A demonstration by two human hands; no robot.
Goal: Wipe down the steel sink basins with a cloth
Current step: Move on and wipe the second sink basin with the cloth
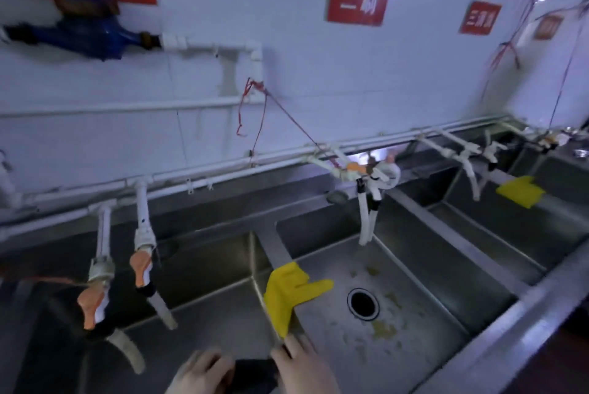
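While blurred, both hands low over steel sink: left hand (200,371) and right hand (304,368) pinching dark cloth (255,373). Red sign (357,0) reading "二刷".

Yellow cloth (291,293) draped over divider, steel sink basins (424,323) stained

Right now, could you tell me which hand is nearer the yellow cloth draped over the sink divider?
Right. The right hand has fingertips almost at the yellow cloth's lower end on the divider; the left hand sits further left, over the left basin.
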